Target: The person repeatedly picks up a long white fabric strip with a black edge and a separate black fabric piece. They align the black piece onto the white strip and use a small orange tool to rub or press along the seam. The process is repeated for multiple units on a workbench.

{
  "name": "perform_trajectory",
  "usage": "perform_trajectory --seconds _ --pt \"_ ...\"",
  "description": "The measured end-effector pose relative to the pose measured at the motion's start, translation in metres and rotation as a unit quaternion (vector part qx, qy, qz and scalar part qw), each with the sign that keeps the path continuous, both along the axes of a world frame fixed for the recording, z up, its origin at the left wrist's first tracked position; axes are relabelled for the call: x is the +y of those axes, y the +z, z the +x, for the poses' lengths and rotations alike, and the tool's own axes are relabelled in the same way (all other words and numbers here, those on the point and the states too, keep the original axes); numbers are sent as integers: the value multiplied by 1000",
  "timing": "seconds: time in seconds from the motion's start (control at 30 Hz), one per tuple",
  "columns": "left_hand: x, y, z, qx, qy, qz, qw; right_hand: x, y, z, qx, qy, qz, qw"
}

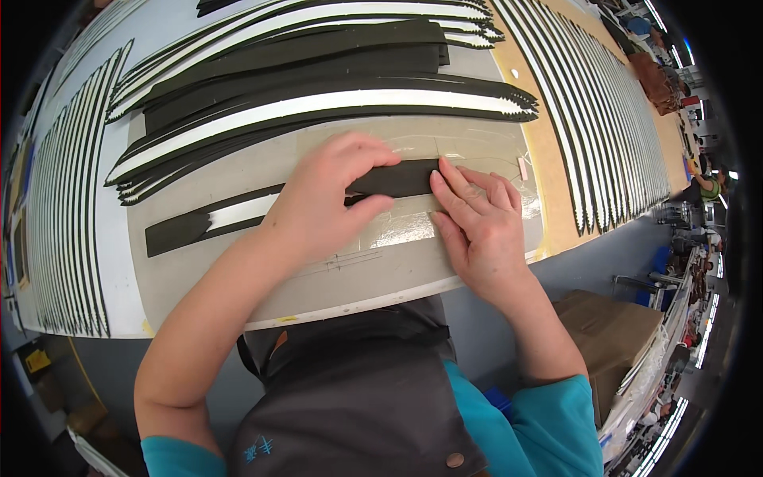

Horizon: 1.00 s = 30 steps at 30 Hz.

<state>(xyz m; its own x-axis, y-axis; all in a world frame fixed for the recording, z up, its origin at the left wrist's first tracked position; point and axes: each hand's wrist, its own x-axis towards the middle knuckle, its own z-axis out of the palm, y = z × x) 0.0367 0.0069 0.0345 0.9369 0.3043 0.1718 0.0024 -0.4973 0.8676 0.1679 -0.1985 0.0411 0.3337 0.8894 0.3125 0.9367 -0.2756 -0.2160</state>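
Black material with a white band along part of its length makes up the strip (pixel 401 178) at the centre of the frame, which lies slantwise on a grey board (pixel 211 290), its left end lower than its right. The left hand (pixel 316 199) arches over the middle of this strip, thumb and forefinger spread apart near its two long edges, with a dark stretch of it showing in the gap between them. The right hand (pixel 485 221) has its fingertips at the strip's right end, the thumb bent below the others; whether it pinches the material cannot be told. The two hands stand apart from each other. Around the strip the board carries a shiny, clear film (pixel 397 230), and a small pale pink piece (pixel 522 168) lies right of the right hand. Just above the hands, a stack of black-and-white strips (pixel 318 106) with jagged ends crosses the frame, and plain black bands (pixel 294 65) lie beyond it. Further striped pieces stand in close rows at the left (pixel 75 207) and the upper right (pixel 592 131). A dark apron (pixel 342 397) fills the bottom centre, between teal sleeves (pixel 556 425).
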Motion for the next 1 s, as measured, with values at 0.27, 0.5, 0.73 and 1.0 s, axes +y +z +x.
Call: perform_trajectory --seconds 0.27,0.5,0.73,1.0 --pt "2 -10 -7 -40 -14 129 991 -3 -4 0 20 2 15 1000" --pt "1 -13 -7 -43 -17 150 988 -3 -3 3 22 9 14 1000" --pt "0 -11 -6 -36 -18 153 987 13 14 5 15 70 -21 997" --pt "0 -11 -9 -41 -23 178 983 14 15 20 -20 101 -54 993"
